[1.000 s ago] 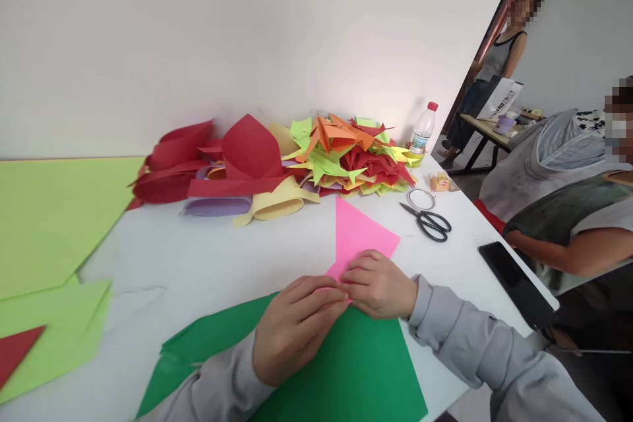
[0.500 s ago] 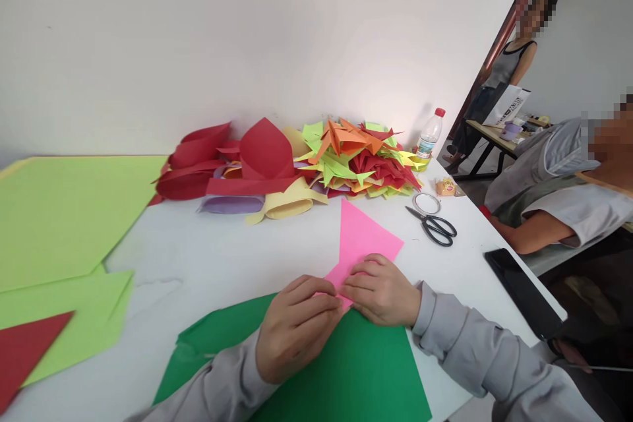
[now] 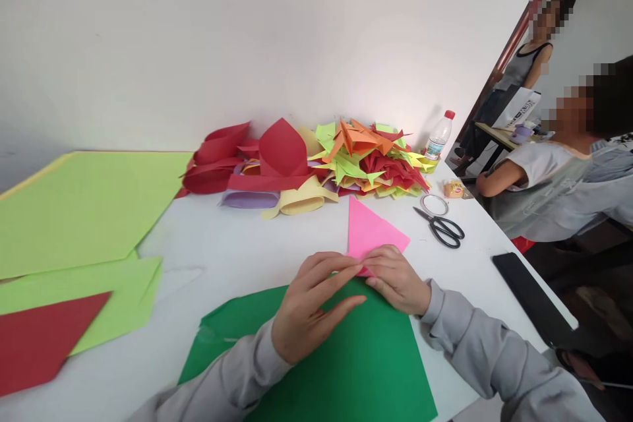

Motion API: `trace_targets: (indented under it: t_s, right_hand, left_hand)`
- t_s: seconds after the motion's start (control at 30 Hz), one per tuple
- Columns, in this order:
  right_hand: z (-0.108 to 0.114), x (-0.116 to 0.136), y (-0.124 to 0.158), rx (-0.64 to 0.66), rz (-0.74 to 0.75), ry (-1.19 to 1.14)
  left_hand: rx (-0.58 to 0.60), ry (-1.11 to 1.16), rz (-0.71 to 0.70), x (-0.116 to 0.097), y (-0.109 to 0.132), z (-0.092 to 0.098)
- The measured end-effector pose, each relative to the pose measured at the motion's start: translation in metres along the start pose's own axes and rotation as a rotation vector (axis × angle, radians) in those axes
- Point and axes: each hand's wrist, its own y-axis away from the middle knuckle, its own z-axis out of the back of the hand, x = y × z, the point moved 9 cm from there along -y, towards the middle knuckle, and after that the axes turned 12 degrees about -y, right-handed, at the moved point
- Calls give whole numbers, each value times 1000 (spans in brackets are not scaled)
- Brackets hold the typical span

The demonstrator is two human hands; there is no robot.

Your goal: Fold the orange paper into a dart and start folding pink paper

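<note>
A folded sheet of pink paper (image 3: pixel 373 231) lies between both hands, its point toward the wall. My left hand (image 3: pixel 319 297) reaches over its near edge, with fingers stretched out on the fold and the thumb held apart from them. My right hand (image 3: pixel 398 280) grips the near right part of the pink paper, fingers over it and thumb below. Part of the fold is hidden by the fingers. Under both hands spreads a large green sheet (image 3: pixel 366 356) on the white table (image 3: pixel 237 237).
Against the wall are red paper hats (image 3: pixel 284 151) and a pile of folded paper stars (image 3: pixel 361 151). To the right are a bottle (image 3: pixel 439 138), tape roll (image 3: pixel 435 204), scissors (image 3: pixel 442 227) and phone (image 3: pixel 531 300). Light-green sheets (image 3: pixel 93 204) lie left. Two people are at the right.
My left thumb has come away from the pink paper and spread open. Both hands have shifted slightly away from me. The view has turned a little left, and the seated person has turned.
</note>
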Motion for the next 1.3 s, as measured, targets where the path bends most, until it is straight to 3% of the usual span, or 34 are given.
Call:
trace_targets:
  t_s: [0.2, 0.43, 0.63, 0.9, 1.3]
  right_hand:
    - [-10, 5, -4, 38, -86, -358]
    - [-16, -38, 17, -268, -569, -713]
    - [-25, -45, 23, -281, -674, -810]
    - [-25, -46, 22, -274, -665, -819]
    - [-30, -45, 24, -202, -659, -786]
  left_hand:
    - [34, 151, 279, 18, 0, -10]
    - [112, 260, 546, 34, 4, -21]
    - [101, 283, 538, 35, 5, -23]
    - [92, 273, 562, 41, 10, -26]
    - [58, 217, 460, 32, 4, -20]
